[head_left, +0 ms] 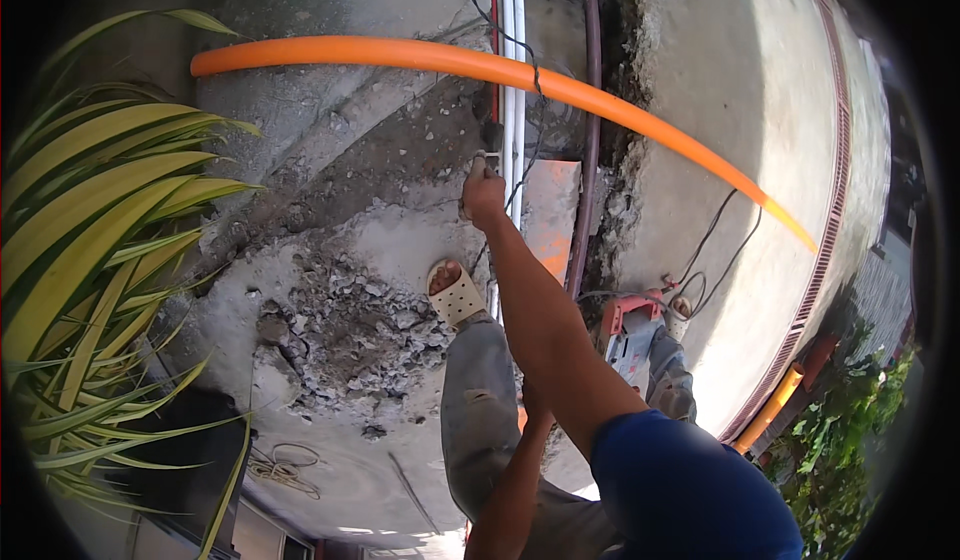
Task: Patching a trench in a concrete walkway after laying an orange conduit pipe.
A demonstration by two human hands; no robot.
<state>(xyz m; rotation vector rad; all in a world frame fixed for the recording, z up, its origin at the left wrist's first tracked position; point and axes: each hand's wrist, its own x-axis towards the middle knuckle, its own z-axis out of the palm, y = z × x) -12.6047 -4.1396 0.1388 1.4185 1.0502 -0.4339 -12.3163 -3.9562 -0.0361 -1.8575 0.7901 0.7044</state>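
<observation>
My right hand (482, 194) reaches out over the broken-up strip of ground, beside two white pipes (514, 100). Its fingers are closed around something small and greyish with a short pale metal bar, whose kind I cannot make out. My left hand (537, 400) is down by my thighs, mostly covered by my right forearm, so its fingers do not show. An orange pipe (400, 53) crosses the scene beyond my right hand, passing over the white pipes. A dark cable (537, 78) hangs across the orange pipe and the white ones.
Concrete rubble (350, 335) lies left of my foot in a pale clog (458, 298). A red and grey corded power tool (630, 328) stands by my other foot. A brown pipe (592, 110) runs along a trench. A striped-leaf plant (110, 200) fills the left side.
</observation>
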